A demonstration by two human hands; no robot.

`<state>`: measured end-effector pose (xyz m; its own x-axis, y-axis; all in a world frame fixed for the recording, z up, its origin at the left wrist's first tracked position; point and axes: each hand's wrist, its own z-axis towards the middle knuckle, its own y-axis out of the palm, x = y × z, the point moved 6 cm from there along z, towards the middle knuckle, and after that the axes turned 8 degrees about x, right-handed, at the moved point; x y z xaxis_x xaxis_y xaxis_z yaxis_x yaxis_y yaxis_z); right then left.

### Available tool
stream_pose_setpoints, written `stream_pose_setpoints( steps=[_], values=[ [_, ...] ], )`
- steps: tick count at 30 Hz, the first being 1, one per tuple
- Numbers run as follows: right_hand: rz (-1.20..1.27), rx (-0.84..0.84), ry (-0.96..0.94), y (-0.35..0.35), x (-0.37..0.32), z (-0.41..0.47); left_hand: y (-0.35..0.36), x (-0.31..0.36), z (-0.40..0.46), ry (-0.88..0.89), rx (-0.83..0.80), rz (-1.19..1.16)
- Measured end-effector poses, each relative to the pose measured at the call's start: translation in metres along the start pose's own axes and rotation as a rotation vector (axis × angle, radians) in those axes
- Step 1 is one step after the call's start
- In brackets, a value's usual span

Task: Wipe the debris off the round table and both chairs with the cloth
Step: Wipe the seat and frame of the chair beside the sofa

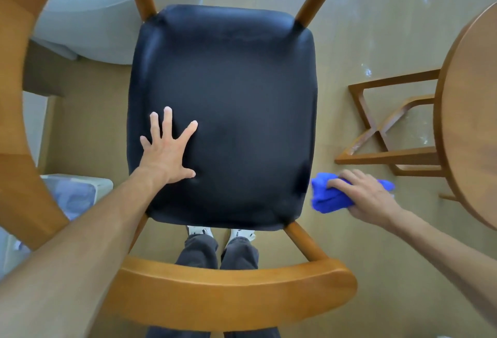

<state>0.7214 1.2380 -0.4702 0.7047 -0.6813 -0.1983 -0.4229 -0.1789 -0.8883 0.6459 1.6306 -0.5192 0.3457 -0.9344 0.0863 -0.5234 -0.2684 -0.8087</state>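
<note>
Looking straight down, I have a chair (223, 111) under me, its dark padded seat filling the middle of the view and its curved wooden backrest (236, 292) nearest to me. I judge the step in hand to be the wiping of this chair's seat: the surface looks clean from here, with no debris I can make out on it, so this pass may be close to done.

My left hand (168, 149) lies flat on the near-left part of the seat, fingers straight and spread wide, thumb out to the side; it holds nothing and seems only to steady the chair. My right hand (363, 195) is just off the near-right edge of the seat, above the floor, with its fingers curled round the blue cloth (330, 198), which is bunched into a wad that sticks out to the left of the knuckles. The cloth is close beside the seat's edge; I cannot tell whether it touches it.

The round table (468, 111) stands at the right, with only part of its top in view. Pale specks lie on the floor (376, 28) near its base. A second curved wooden piece (16, 95) arcs along the left side, likely the other chair.

The next move, as I read it, calls for either carrying the cloth back over the seat for another stroke, or lifting the left hand and turning to the other chair.
</note>
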Motion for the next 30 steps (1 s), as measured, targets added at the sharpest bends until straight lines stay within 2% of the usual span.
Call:
stream_pose_setpoints(
  steps=[4, 7, 9, 11, 13, 16, 18, 20, 22, 25, 28, 30],
  values=[
    [0.125, 0.028, -0.378, 0.007, -0.114, 0.042, 0.001, -0.003, 0.0, -0.009, 0.02, -0.007],
    [0.075, -0.047, -0.483, 0.018, -0.113, 0.037, 0.002, -0.005, -0.001, -0.002, 0.031, -0.006],
    [0.008, -0.095, -0.416, 0.021, -0.074, 0.024, 0.001, -0.007, 0.0, -0.001, 0.035, -0.008],
    [-0.041, -0.11, -0.252, 0.017, -0.034, 0.017, -0.002, -0.008, 0.001, -0.005, 0.036, 0.006],
    [0.051, -0.068, -0.08, 0.005, -0.015, 0.02, -0.003, -0.009, -0.002, -0.006, 0.009, 0.004],
    [0.255, 0.185, -0.012, -0.021, -0.047, 0.054, -0.015, -0.015, -0.002, 0.01, 0.022, -0.062],
    [0.342, 0.383, 0.052, -0.029, -0.093, 0.092, -0.029, -0.025, 0.005, -0.004, 0.11, -0.186],
    [0.421, 0.428, 0.127, -0.02, -0.149, 0.129, -0.038, -0.035, 0.013, -0.026, 0.202, -0.343],
    [0.326, 0.402, 0.004, -0.006, -0.209, 0.149, -0.04, -0.038, 0.019, -0.025, 0.222, -0.398],
    [0.178, 0.335, -0.386, 0.013, -0.272, 0.135, -0.039, -0.039, 0.023, -0.033, 0.229, -0.442],
    [0.081, 0.132, -0.73, 0.025, -0.294, 0.107, -0.035, -0.041, 0.024, -0.036, 0.239, -0.47],
    [0.082, 0.141, -0.797, 0.021, -0.282, 0.113, -0.031, -0.042, 0.023, -0.031, 0.23, -0.468]
  ],
)
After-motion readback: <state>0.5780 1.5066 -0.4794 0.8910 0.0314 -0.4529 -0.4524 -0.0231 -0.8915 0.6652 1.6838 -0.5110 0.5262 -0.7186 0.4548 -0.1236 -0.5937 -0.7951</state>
